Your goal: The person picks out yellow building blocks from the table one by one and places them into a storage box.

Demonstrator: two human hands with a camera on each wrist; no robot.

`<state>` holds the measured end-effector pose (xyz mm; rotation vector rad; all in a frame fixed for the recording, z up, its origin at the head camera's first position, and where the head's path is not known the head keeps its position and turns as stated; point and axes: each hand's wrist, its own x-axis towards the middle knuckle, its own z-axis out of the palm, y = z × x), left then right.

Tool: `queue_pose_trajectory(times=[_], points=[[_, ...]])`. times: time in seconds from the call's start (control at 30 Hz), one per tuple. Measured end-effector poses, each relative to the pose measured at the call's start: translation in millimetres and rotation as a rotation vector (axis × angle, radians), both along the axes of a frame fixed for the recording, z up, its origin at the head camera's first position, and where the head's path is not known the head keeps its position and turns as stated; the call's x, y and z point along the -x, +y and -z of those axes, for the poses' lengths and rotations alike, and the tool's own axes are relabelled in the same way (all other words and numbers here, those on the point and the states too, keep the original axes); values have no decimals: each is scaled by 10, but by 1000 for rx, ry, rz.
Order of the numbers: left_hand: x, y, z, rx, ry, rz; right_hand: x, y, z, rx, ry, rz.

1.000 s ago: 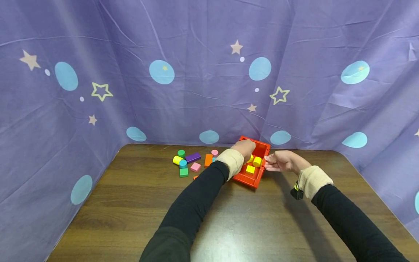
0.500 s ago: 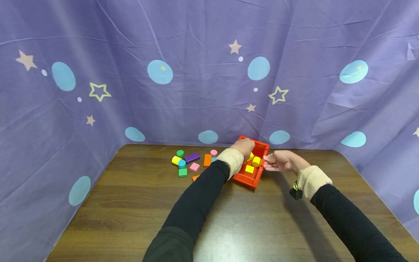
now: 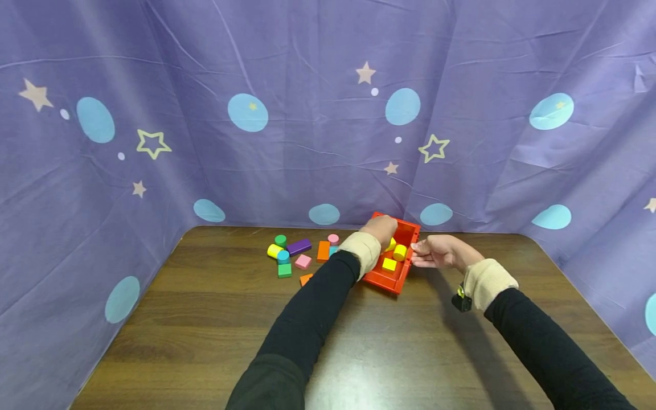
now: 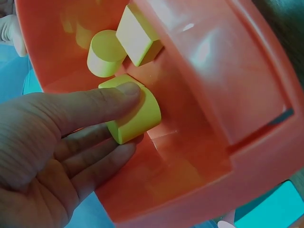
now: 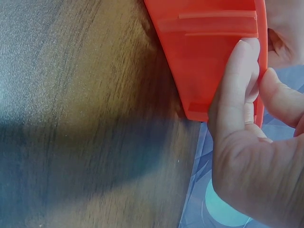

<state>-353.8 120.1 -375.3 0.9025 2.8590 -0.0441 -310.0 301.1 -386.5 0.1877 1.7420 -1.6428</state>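
Note:
Over the red bin point(image 3: 383, 280), my left hand point(image 3: 380, 230) reaches in. Its thumb and fingers pinch a yellow block point(image 4: 145, 116) with a rounded side, as seen in the left wrist view. Beside that block in the bin lie a yellow cylinder point(image 4: 105, 53) and a yellow rectangular block point(image 4: 137, 35). My right hand point(image 3: 442, 251) holds the bin's right rim. In the right wrist view, its fingers lie against the outer wall point(image 5: 199, 61) and the thumb is at the rim.
Left of the bin on the wooden table point(image 3: 205, 341) lie several loose blocks, among them a purple block point(image 3: 299, 246), an orange block point(image 3: 323, 251), a pink block point(image 3: 303, 261) and a green block point(image 3: 284, 270). Behind the table hangs a purple curtain point(image 3: 287, 171).
The head view has shifted slightly, so everything sits a little further left. Both hands and the bin otherwise keep their places.

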Motion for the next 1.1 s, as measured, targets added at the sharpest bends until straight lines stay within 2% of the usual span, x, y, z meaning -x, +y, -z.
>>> queue_pose_trajectory(times=[0.27, 0.5, 0.73, 1.1], points=[[32, 29, 45, 3, 1, -9, -4, 4, -3, 0, -3, -4], [7, 14, 55, -17, -20, -16, 6, 4, 4, -7, -3, -7], [-47, -6, 35, -12, 2, -5, 12, 6, 12, -5, -4, -4], [16, 34, 114, 2, 9, -5, 7, -1, -4, -4, -1, -6]])
